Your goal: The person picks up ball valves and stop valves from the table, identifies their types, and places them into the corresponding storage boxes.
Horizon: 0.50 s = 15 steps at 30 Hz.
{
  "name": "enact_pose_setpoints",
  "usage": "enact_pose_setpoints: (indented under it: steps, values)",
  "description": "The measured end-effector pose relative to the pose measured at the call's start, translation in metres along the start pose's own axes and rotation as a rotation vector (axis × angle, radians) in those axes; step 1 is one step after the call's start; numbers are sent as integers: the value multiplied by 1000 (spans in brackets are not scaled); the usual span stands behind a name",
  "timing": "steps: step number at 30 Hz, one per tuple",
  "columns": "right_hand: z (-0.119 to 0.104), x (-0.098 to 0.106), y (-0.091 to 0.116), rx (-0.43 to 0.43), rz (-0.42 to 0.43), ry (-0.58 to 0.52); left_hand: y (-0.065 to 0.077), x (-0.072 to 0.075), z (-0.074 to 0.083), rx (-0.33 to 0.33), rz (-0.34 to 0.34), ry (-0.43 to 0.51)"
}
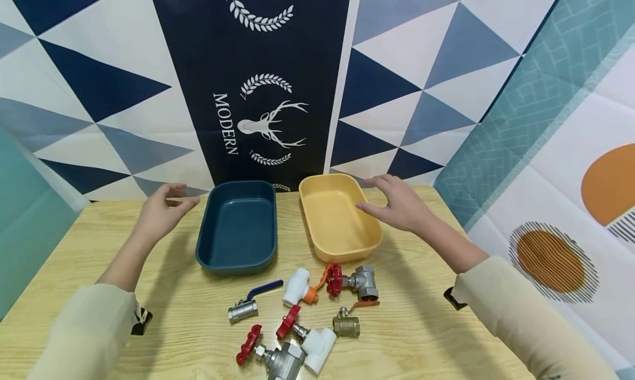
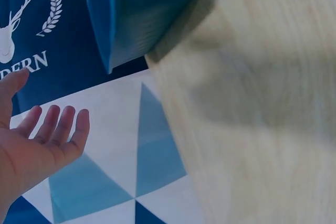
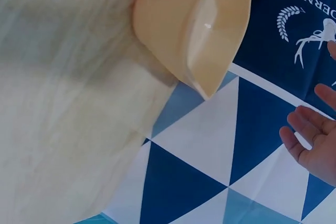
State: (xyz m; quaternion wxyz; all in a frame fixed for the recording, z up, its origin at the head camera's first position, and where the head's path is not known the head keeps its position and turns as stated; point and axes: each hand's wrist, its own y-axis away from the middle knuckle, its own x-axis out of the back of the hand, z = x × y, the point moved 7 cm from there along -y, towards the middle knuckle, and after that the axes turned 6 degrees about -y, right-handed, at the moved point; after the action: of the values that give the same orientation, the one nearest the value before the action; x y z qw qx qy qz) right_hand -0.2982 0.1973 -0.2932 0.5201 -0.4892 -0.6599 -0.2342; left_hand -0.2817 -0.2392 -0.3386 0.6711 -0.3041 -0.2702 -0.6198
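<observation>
My left hand [image 1: 166,210] hovers just left of the dark blue basin [image 1: 237,225], its fingers loosely bent and holding nothing. On the other side, my right hand [image 1: 394,203] hangs over the right rim of the yellow basin [image 1: 337,214], thumb and fingers apart with nothing between them. In the left wrist view the left hand [image 2: 47,140] is clearly apart from the blue basin [image 2: 142,14]. The right wrist view likewise has a gap between the right hand [image 3: 315,135] and the yellow basin [image 3: 173,19]. Both basins look bare inside.
Several valves lie in front of the basins: a blue-lever valve [image 1: 243,310], a white valve with orange handle [image 1: 296,287], red-wheel metal valves [image 1: 366,283] [image 1: 285,362], a white red-wheel valve [image 1: 318,348] and a brass valve [image 1: 346,326]. A patterned wall [image 1: 268,54] stands behind the table.
</observation>
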Motion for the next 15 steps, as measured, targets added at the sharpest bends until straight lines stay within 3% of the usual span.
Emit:
enact_pose_setpoints:
  steps: [7, 15]
  values:
    - [-1, -10, 18, 73, -6, -67, 5, -15, -14, 18, -38, 26]
    - [3, -25, 36, 71, -54, -155, 5, -26, -17, 27, -56, 49]
